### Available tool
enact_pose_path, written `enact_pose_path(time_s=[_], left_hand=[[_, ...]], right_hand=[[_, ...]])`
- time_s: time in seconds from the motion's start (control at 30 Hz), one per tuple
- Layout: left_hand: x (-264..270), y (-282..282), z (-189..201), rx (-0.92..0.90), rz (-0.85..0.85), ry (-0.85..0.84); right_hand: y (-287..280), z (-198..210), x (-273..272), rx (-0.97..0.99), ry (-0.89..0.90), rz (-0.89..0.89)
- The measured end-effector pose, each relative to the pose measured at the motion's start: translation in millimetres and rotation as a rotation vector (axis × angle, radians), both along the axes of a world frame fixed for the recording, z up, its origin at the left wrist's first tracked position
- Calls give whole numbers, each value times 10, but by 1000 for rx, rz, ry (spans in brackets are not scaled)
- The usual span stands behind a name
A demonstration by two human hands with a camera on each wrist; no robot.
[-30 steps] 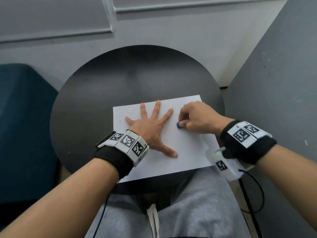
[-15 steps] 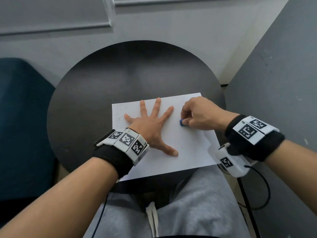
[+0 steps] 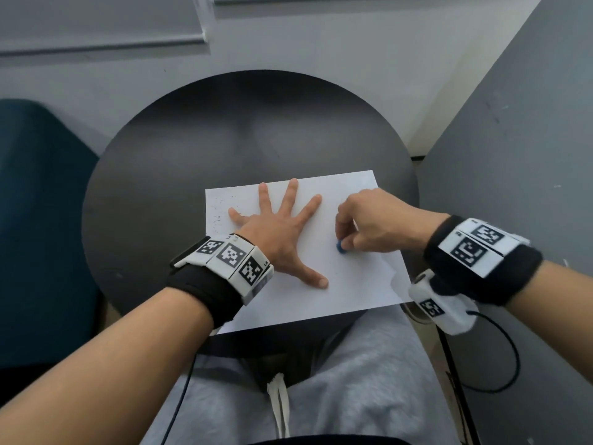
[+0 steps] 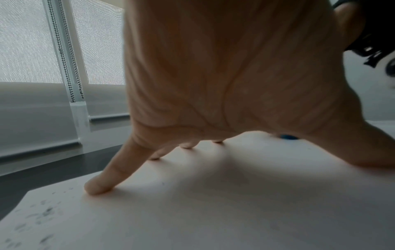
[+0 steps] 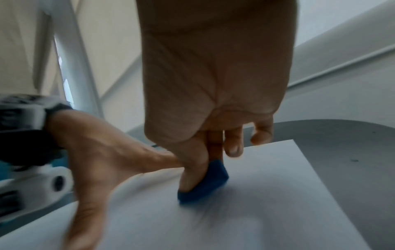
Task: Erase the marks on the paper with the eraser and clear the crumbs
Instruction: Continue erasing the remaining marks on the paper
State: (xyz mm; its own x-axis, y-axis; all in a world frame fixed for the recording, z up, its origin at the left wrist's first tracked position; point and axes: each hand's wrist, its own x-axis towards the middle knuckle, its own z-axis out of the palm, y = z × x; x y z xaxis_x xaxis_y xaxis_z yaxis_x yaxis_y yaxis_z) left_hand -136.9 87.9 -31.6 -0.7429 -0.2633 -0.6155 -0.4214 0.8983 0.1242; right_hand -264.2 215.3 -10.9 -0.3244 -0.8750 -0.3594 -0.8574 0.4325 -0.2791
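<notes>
A white sheet of paper [image 3: 353,284] lies on a round dark table [image 3: 160,187]. My left hand [image 3: 279,232] presses flat on the paper with its fingers spread wide. My right hand [image 3: 369,226] pinches a small blue eraser [image 3: 340,246] between thumb and fingers and holds it down on the paper just right of my left thumb. The right wrist view shows the eraser [image 5: 203,182] touching the sheet [image 5: 256,211] under my thumb. Dark eraser crumbs [image 3: 219,213] are scattered near the paper's far left corner, also seen as crumbs [image 4: 42,214] in the left wrist view.
The table's near edge sits over my lap in grey trousers [image 3: 321,380]. A grey wall panel [image 3: 513,155] stands close on the right, a dark teal seat [image 3: 38,220] on the left. A black cable [image 3: 500,364] hangs from my right wrist.
My right hand has drawn the eraser toward me along the paper, closer to my left thumb. My left hand has stayed flat in place.
</notes>
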Motion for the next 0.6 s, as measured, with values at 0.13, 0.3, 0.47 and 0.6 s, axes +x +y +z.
enact_pose_path(time_s=[0.13,0.3,0.47,0.6], left_hand=[[0,-2,-13,-4,-2,8],[1,-7,-12,-7,-4,1],[2,-17,-10,-1,-2,4],[1,-7,-15,-4,-4,1]], right_hand=[[-5,-29,-48,-101,24,-69],[13,-22,-2,-31,-12,-51],[-239,-78,-257,-149,55,-202],[-204,-126,-262,-180,33,-196]])
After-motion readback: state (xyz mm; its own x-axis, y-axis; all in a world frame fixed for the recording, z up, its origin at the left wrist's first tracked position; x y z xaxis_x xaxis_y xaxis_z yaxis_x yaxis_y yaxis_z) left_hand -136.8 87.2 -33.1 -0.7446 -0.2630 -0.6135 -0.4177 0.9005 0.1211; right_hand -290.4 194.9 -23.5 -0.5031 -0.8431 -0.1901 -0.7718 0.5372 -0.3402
